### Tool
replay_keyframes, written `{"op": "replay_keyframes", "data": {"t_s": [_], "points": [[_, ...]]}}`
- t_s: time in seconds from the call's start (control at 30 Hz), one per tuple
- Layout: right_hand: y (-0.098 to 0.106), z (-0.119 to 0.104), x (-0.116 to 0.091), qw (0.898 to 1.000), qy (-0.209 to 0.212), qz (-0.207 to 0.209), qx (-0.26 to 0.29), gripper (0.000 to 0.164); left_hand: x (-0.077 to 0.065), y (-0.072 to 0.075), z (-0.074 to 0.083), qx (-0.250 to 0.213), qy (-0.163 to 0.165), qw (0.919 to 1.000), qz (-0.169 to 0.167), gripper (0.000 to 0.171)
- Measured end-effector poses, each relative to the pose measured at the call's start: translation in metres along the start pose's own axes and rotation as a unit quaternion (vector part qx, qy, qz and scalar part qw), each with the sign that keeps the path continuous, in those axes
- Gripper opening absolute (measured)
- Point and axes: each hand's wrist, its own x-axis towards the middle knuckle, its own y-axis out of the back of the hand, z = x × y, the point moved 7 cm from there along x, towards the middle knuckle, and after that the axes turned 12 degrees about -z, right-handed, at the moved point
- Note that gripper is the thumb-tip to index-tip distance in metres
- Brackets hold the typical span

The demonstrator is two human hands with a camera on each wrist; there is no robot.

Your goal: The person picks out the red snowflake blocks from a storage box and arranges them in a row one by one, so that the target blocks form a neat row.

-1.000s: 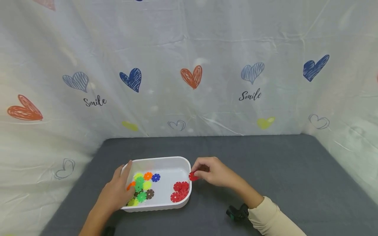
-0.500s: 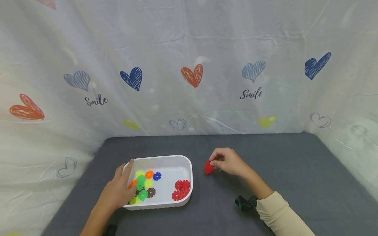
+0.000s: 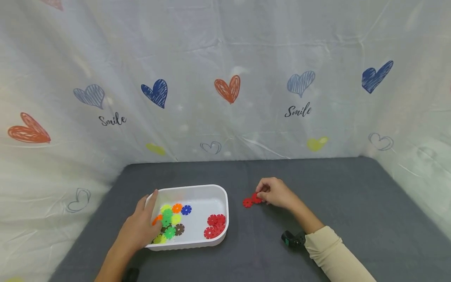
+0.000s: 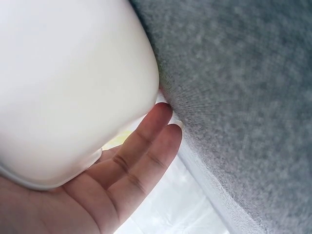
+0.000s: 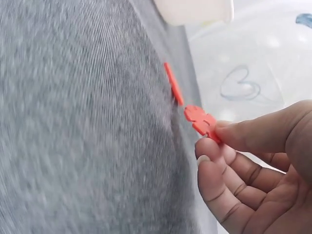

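Note:
My left hand (image 3: 138,228) grips the left end of a white plastic tray (image 3: 194,224), thumb over the rim; in the left wrist view its fingers (image 4: 146,156) lie along the tray's outer wall. Right of the tray, my right hand (image 3: 277,192) pinches a red notched plastic disc (image 5: 200,119) between thumb and fingers, low over the table. Just left of it, another red disc (image 3: 247,203) lies on the cloth. A cluster of red discs (image 3: 215,226) fills the tray's right end. Green, yellow, orange, brown and blue discs (image 3: 170,232) lie toward its left, partly hidden by my thumb.
Dark grey cloth (image 3: 338,203) covers the table. A black device (image 3: 293,239) is by my right wrist, and another dark object (image 3: 132,274) is near my left forearm. A pale curtain (image 3: 190,129) printed with hearts hangs behind the table.
My right hand has moved right from the tray's edge to the table, carrying a red disc. Now one red disc lies loose beside the pinched one. The left hand stays on the tray.

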Motion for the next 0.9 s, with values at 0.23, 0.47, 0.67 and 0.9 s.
{"op": "replay_keyframes", "data": {"t_s": [0.23,0.47,0.67,0.9], "points": [[0.001,0.007,-0.002,0.998,-0.021,-0.003,-0.054,0.005,-0.001,-0.002,0.000,0.001,0.003,1.0000,-0.004,0.091],[-0.001,0.000,-0.001,0.992,0.031,0.005,-0.124,0.014,-0.001,0.000,0.000,0.003,0.000,1.0000,0.004,0.091],[-0.005,-0.003,0.002,0.983,0.036,0.003,-0.179,0.014,0.001,0.001,0.001,0.002,-0.004,1.0000,0.006,0.091],[-0.010,-0.006,-0.001,0.983,0.039,-0.015,-0.178,0.015,0.001,-0.001,0.000,0.005,-0.003,1.0000,0.006,0.090]]}}
